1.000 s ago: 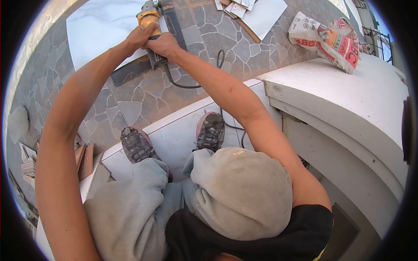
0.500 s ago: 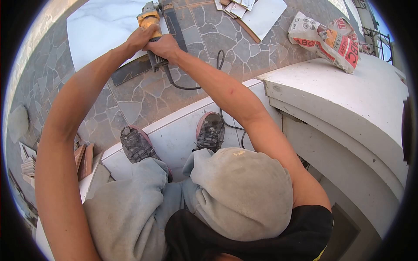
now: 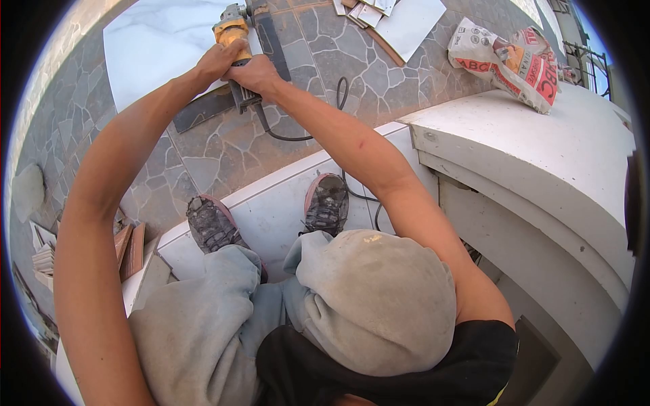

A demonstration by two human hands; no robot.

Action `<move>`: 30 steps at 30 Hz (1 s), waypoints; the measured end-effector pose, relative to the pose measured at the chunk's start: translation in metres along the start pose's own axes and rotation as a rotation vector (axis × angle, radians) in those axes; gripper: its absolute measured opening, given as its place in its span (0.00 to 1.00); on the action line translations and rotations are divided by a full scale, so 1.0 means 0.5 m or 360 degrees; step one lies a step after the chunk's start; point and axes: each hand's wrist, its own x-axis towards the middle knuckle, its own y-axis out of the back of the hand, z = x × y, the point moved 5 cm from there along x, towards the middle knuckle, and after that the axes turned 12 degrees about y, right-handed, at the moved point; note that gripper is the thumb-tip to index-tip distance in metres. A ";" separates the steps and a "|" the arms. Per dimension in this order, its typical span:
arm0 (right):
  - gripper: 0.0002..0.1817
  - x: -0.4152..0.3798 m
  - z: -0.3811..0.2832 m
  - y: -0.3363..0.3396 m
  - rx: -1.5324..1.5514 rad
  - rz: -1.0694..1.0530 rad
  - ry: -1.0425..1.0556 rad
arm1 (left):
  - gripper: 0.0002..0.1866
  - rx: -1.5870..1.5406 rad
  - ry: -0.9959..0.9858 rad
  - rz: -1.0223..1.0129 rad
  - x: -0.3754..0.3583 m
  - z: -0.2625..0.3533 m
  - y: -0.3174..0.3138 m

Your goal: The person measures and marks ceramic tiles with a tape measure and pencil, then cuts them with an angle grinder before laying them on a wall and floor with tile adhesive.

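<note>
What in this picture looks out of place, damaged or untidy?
A torn, crumpled red-and-white paper sack slumps against the white curved ledge. Broken tile offcuts lie scattered on the stone paving. Both hands grip the yellow angle grinder, whose black cord loops loosely.

Outdoor tiling site, probably: stone paving [image 3: 223,152], cut tiles [image 3: 413,20], bag [image 3: 504,61].

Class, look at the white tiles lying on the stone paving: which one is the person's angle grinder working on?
The large white tile at upper left, under the grinder gripped by the left hand and right hand. The smaller tile at upper middle lies apart, untouched.
</note>
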 end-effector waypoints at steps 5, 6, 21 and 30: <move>0.33 -0.001 0.007 -0.002 0.0025 -0.0004 -0.0005 | 0.39 0.0012 0.0001 -0.0004 -0.011 0.003 0.000; 0.33 -0.001 0.008 -0.002 0.0023 -0.0006 -0.0004 | 0.39 0.0018 0.0012 -0.0016 -0.014 0.004 0.000; 0.32 -0.012 0.017 -0.003 0.0105 -0.0029 -0.0030 | 0.37 -0.0109 0.0052 -0.0097 -0.024 -0.004 -0.013; 0.33 -0.024 0.016 -0.003 0.0107 -0.0019 -0.0037 | 0.38 -0.0118 -0.0002 -0.0098 -0.017 -0.012 -0.021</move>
